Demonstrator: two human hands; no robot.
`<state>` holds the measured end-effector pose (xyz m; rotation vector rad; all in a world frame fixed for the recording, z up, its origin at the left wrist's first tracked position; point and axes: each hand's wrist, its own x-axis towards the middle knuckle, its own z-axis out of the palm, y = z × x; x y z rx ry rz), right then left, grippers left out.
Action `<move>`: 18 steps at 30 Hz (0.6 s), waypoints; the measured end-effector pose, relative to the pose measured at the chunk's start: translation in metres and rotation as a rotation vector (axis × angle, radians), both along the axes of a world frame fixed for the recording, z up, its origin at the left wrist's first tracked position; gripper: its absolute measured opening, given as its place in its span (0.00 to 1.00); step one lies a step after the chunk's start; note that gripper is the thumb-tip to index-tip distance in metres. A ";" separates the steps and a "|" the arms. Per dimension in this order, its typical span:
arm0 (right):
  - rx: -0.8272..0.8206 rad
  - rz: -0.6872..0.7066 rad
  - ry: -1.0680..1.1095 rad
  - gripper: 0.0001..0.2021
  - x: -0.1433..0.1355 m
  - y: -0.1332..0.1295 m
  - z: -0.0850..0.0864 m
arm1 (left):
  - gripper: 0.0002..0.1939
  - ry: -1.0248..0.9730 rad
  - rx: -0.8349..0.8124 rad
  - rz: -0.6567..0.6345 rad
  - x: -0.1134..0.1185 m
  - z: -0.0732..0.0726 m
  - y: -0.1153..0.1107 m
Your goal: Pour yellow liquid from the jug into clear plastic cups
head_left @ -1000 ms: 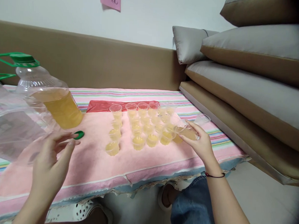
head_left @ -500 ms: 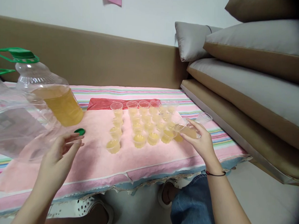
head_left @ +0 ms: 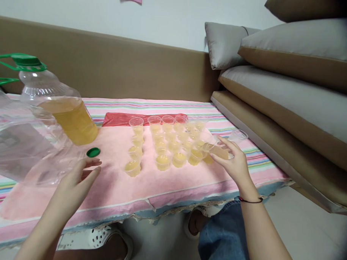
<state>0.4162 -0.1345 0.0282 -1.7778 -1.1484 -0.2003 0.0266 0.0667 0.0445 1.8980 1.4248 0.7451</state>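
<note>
My right hand (head_left: pixel 232 158) grips a clear plastic cup (head_left: pixel 216 150) tipped to the left, with pale yellow liquid in it. Its rim is over the right end of the front row, close to a filled cup (head_left: pixel 195 156). My left hand (head_left: pixel 79 178) hangs above the pink cloth with fingers apart and nothing in them. Just beyond its fingertips lies a green bottle cap (head_left: pixel 93 152). Rows of clear cups (head_left: pixel 162 162) with yellow liquid stand across the cloth, and a separate column (head_left: pixel 132 168) stands to their left.
At left stands a large jug (head_left: pixel 74 121) of yellow liquid with a green lid; a second clear jug (head_left: pixel 21 151) is in front of it. A red plastic bag (head_left: pixel 119 119) lies behind the cups. Another clear cup (head_left: pixel 238 136) stands at right, near stacked cushions (head_left: pixel 279 99).
My left hand has shifted slightly right, its fingers now just below the green cap. The right hand keeps the cup tipped in nearly the same place.
</note>
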 end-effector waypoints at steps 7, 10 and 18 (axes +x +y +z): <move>-0.003 0.003 -0.014 0.28 0.000 0.002 -0.001 | 0.26 0.021 0.015 0.001 0.000 -0.001 0.000; -0.006 0.013 -0.024 0.29 0.000 0.002 -0.001 | 0.26 0.018 0.008 0.000 0.000 -0.001 0.000; -0.023 0.014 -0.068 0.29 -0.001 0.002 0.001 | 0.25 0.033 0.018 -0.005 -0.002 -0.001 -0.001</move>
